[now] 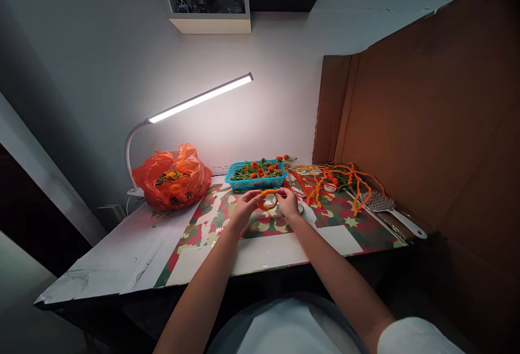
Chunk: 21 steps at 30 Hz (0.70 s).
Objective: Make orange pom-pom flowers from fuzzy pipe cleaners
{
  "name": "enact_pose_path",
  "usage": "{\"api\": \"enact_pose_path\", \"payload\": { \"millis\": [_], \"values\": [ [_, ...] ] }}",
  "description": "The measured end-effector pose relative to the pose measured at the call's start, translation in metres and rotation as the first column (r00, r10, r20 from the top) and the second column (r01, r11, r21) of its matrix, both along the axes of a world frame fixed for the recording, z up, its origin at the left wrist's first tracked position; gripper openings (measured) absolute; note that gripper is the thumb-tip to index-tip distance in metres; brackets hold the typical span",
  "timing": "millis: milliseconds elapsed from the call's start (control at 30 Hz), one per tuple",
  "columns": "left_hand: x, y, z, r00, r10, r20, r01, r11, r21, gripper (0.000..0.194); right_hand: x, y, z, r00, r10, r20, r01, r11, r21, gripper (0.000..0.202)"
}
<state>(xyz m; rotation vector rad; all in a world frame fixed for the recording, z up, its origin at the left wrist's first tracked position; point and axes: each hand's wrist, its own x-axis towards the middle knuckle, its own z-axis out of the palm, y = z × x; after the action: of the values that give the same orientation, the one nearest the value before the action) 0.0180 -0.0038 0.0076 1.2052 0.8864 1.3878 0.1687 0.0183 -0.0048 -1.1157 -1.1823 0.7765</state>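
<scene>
Over the middle of the table, a fuzzy orange pipe cleaner (267, 192), bent into a ring, is held up between both hands. My left hand (242, 207) grips its left side between thumb and fingers. On the opposite side, my right hand (287, 202) pinches the ring near its upper right. Just behind the hands stands a blue plastic basket (257, 185) of green stems with round orange flower heads. What looks like a roll of tape (301, 209) lies by my right wrist, partly hidden.
Loose orange pipe cleaners (359, 188) are tangled at the right, beside a white-handled brush (382, 202). An orange plastic bag (182, 194) with flowers sits at the left under a lit lamp (199, 99). A cardboard panel (426, 99) borders the right side; shelves (211, 24) hang above.
</scene>
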Motion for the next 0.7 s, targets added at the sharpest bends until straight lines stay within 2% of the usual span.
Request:
{"api": "enact_pose_path", "payload": {
  "millis": [400, 700],
  "values": [
    [-0.0039, 0.0039, -0.0077, 0.997, -0.070, -0.043, 0.073, 0.996, 0.056, 0.044, 0.0000, 0.0067, -0.0099, 0.998, -0.037, 0.060, 0.037, 0.999, 0.000, 0.006],
    [0.0002, -0.0015, 0.0001, 1.000, 0.008, 0.029, -0.009, 1.000, 0.027, 0.034, -0.0015, -0.0011, -0.0018, 0.998, -0.036, 0.051, 0.035, 0.999, 0.020, 0.005]
  ]
}}
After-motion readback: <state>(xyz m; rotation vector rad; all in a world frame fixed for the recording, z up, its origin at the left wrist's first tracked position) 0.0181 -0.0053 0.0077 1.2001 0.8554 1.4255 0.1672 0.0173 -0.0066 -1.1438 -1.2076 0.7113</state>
